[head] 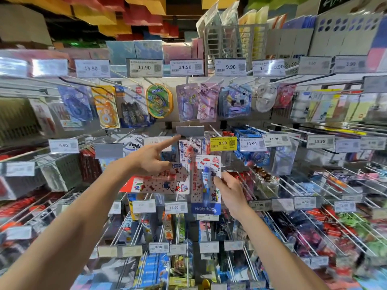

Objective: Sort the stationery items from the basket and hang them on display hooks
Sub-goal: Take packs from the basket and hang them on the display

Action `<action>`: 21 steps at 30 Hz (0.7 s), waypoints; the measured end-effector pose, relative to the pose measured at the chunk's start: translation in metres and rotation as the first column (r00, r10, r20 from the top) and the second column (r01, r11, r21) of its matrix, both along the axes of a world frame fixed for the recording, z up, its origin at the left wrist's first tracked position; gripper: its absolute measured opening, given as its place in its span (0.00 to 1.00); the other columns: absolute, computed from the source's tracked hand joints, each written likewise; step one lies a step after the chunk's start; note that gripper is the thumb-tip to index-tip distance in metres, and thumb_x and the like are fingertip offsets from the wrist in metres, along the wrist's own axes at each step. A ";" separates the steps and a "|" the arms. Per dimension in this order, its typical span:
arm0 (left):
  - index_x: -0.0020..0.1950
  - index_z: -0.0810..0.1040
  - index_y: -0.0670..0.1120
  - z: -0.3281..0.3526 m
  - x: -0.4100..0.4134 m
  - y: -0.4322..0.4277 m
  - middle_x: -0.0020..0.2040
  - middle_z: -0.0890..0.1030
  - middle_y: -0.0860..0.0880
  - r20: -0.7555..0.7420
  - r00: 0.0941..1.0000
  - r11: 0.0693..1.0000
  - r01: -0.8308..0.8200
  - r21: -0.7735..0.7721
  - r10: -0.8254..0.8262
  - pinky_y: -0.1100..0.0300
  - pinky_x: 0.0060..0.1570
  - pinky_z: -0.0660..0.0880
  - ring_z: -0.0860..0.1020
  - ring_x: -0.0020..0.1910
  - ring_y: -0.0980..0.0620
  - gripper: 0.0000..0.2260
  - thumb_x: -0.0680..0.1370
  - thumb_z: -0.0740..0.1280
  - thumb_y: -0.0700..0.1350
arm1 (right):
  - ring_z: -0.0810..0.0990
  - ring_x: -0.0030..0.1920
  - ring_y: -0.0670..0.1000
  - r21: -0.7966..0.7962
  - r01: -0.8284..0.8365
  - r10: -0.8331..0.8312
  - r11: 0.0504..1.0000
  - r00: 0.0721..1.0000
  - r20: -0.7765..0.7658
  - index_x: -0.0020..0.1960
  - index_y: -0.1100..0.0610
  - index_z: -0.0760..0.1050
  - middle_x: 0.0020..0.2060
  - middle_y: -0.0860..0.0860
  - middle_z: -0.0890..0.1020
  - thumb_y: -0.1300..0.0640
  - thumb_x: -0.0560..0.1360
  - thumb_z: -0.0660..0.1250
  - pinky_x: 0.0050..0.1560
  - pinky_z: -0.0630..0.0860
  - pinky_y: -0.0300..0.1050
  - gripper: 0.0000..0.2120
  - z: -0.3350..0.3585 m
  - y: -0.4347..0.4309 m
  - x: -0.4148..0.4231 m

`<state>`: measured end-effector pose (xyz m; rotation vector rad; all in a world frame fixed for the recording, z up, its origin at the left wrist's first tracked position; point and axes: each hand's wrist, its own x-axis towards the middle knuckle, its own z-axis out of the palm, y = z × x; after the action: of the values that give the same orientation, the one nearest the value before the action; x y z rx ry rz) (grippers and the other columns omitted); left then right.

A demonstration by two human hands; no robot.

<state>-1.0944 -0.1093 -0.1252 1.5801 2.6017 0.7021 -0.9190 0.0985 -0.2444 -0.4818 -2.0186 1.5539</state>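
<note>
DESK: So, what does the reader see at the stationery wall?

PHOTOGRAPHER: A person faces rows of steel wire display hooks [279, 233], both bare arms raised. The left hand [150, 162] stretches its forefinger straight towards a blank grey plastic label holder [190, 130]. Its other fingers curl round the top edge of a red-and-white dotted cardboard pen pack [159, 184], carried flat on its side. The right hand [229, 191] pinches, thumb against fingertips, the right edge of a blue-and-white Hello Kitty blister-card pen pack [206, 181], held upright.

DESK: Why held that way?

PHOTOGRAPHER: My reading is that the forefinger singles out or steadies the hook tip under the grey holder, where similar red-and-white character packs [189, 148] already hang. The upright pack is turned so its top can meet that tip. The sideways one looks parked as a spare.

DESK: Room to work?

PHOTOGRAPHER: Tight. A yellow 9.99 price tag [223, 143] sits just right of the hook, a second grey holder [109, 150] stands to the left, and rods jut out on every side. The upright pack's top edge lies below and slightly right of the tip. It would likely need to rise and come in from the front, along the rod. The basket is out of frame. Whether the pack yet touches any hook, I cannot tell.
</note>
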 end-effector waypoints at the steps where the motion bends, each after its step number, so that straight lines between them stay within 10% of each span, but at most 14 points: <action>1: 0.73 0.47 0.82 0.002 0.000 0.000 0.56 0.84 0.36 -0.011 1.000 1.000 0.015 -0.007 -0.015 0.47 0.52 0.80 0.81 0.40 0.46 0.39 0.68 0.61 0.58 | 0.74 0.71 0.55 0.044 -0.010 0.009 0.999 1.000 0.018 0.74 0.60 0.71 0.71 0.55 0.76 0.48 0.84 0.63 0.73 0.69 0.57 0.24 0.002 -0.002 -0.004; 5: 0.79 0.49 0.73 -0.001 0.003 0.003 0.74 0.74 0.39 -0.014 0.998 0.998 0.055 0.017 -0.055 0.61 0.47 0.76 0.81 0.34 0.53 0.42 0.69 0.64 0.56 | 0.68 0.33 0.50 0.135 -0.006 0.016 0.991 0.997 -0.069 0.42 0.53 0.70 0.34 0.51 0.70 0.50 0.84 0.62 0.40 0.66 0.50 0.13 0.016 -0.012 -0.025; 21: 0.81 0.56 0.66 -0.025 -0.002 0.006 0.58 0.70 0.20 0.049 0.983 0.946 0.158 0.283 -0.178 0.71 0.26 0.66 0.66 0.20 0.57 0.39 0.75 0.65 0.42 | 0.77 0.38 0.56 0.184 0.136 -0.133 0.973 0.991 -0.032 0.45 0.60 0.74 0.37 0.56 0.79 0.55 0.84 0.62 0.40 0.72 0.52 0.12 0.017 -0.017 -0.064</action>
<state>-1.0962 -0.1034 -0.1504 1.7806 2.3617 1.1288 -0.9831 0.0820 -0.2271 -0.5159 -2.0463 1.2714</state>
